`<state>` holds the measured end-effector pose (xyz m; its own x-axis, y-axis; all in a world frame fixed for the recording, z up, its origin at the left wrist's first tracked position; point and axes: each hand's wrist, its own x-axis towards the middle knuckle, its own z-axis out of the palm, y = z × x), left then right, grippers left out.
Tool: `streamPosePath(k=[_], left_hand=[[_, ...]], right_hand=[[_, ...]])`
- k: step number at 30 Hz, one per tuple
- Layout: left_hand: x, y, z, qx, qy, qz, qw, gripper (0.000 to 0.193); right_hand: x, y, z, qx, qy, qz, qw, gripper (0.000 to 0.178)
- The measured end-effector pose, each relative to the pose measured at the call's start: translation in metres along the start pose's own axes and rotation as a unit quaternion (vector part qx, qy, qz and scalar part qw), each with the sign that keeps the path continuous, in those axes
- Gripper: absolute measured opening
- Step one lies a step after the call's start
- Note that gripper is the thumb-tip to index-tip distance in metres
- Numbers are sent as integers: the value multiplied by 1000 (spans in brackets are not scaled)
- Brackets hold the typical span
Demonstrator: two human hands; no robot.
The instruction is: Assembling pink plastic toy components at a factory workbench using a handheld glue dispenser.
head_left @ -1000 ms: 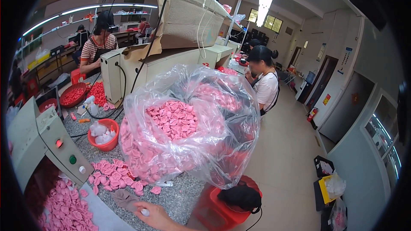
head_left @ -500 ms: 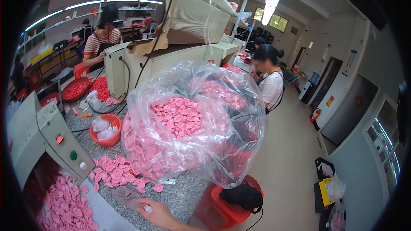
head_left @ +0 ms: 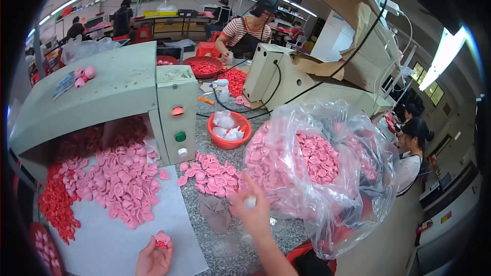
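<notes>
Near the lower edge, my left hand (head_left: 153,260) is closed round a small pink moulded piece (head_left: 162,237) with a red part at its lower side. My right hand (head_left: 253,214) reaches over the granite worktop, its forefinger stretched upward beside a heap of pink moulded pieces (head_left: 212,174). A small white rounded thing (head_left: 250,202) sits in that hand; its kind cannot be made out. Left of the hand lies a grey cloth (head_left: 215,213). More pink pieces (head_left: 125,184) spill from the mouth of a grey-green machine (head_left: 97,87) onto a white sheet (head_left: 179,225).
Small red pieces (head_left: 59,204) lie left of the pink ones. A large clear plastic bag (head_left: 327,209) of pink pieces stands on the right. Behind are a red bowl (head_left: 228,143) of white bottles and a second machine (head_left: 263,79). A co-worker (head_left: 245,33) sits beyond.
The view has swung left, showing more of the machine and its white sheet. My left hand with the pink piece has come into sight. My right hand still has the white thing.
</notes>
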<state>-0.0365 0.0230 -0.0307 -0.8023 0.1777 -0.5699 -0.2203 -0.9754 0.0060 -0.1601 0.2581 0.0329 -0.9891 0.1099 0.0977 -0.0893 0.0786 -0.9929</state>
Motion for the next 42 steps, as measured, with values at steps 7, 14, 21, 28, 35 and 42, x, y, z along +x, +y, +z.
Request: streamPosePath(k=[7, 14, 21, 28, 35, 42], left_hand=[[6, -2, -17, -35, -117, -33, 992, 25], [10, 7, -17, -30, -116, -20, 993, 24], [11, 4, -6, -29, -139, -54, 988, 23], [-6, 13, -23, 20, -171, -31, 985, 24], [4, 17, -37, 62, -158, -11, 985, 24], [0, 5, -21, 78, -169, -11, 982, 26]], right_hand=[[112, -66, 2, 88, -9, -31, 996, 65], [114, -49, 4, 101, -33, 5, 994, 66], [82, -22, 12, 63, -86, 65, 992, 65], [41, -11, 34, -14, -135, -10, 991, 37], [-46, 45, 19, -168, -35, -97, 980, 28], [-62, 64, 26, -249, -100, 2, 963, 29]])
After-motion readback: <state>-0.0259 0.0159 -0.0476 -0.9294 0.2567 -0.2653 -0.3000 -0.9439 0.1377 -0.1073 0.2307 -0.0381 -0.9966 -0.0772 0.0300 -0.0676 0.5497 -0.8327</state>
